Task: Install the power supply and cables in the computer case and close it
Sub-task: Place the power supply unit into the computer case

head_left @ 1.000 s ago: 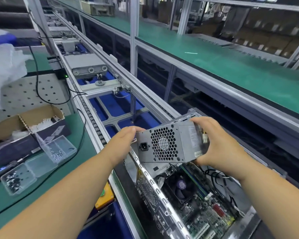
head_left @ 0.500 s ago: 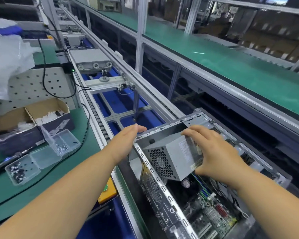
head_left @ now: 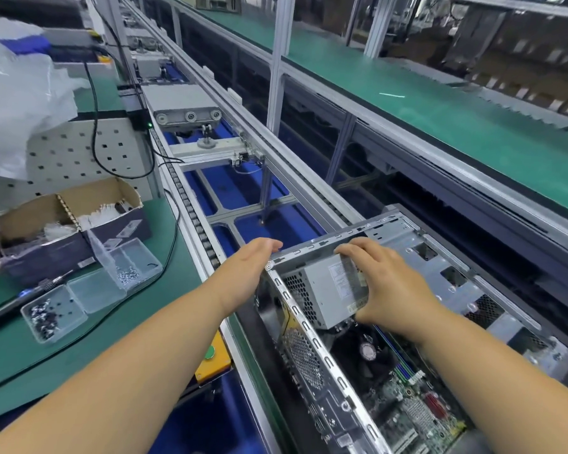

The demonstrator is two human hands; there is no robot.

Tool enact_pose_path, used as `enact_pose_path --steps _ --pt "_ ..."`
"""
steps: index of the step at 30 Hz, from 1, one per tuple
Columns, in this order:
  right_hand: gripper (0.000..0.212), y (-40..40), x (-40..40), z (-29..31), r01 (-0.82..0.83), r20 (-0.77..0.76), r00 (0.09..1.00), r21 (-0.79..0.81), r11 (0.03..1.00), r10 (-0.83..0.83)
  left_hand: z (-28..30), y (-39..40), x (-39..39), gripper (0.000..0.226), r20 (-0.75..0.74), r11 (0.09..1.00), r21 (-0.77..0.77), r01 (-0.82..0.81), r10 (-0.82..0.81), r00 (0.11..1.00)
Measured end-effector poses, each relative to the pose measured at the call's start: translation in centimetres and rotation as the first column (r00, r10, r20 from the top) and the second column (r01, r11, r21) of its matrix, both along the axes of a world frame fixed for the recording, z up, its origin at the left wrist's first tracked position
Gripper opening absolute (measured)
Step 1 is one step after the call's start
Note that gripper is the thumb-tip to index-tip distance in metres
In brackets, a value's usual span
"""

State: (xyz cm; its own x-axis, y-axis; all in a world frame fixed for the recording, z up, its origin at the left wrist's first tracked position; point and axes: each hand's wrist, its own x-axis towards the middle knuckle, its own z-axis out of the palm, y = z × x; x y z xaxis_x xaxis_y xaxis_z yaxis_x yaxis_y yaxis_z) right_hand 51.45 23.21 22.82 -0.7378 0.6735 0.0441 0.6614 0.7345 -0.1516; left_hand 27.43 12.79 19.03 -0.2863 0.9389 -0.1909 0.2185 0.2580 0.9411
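Fingers [head_left: 358,253] of right hand [head_left: 391,286] curl over power supply [head_left: 328,290].

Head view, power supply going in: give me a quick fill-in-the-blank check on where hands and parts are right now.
1. The right hand grips the ____ inside the computer case.
2. The left hand rests on the case's far ____ corner.
3. The clear boxes of screws lie on the ____ mat, left of the conveyor.
4. The case's side opening is ____, with the motherboard exposed.

Missing words: power supply; left; green; uncovered
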Motion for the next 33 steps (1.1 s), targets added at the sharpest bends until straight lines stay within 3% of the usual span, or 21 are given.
enact_pose_path --steps 19,27,33 --pt "0.106 3.0 -3.6 -2.0 -0.042 0.165 0.985 -0.075 0.996 0.054 0.2 0.2 -0.6 0.041 -0.05 0.999 -0.032 0.008 -0.009 0.999" --pt "0.094 2.4 -3.2 -1.9 -0.022 0.124 0.992 -0.099 0.995 0.034 -0.4 0.7 -0.7 0.027 -0.034 0.999 0.027 0.019 -0.018 0.999" --pt "0.094 2.3 -3.1 -1.6 0.021 0.124 0.992 -0.092 0.996 -0.009 -0.8 1.7 0.2 0.05 -0.278 0.999 -0.006 0.032 -0.032 0.96"
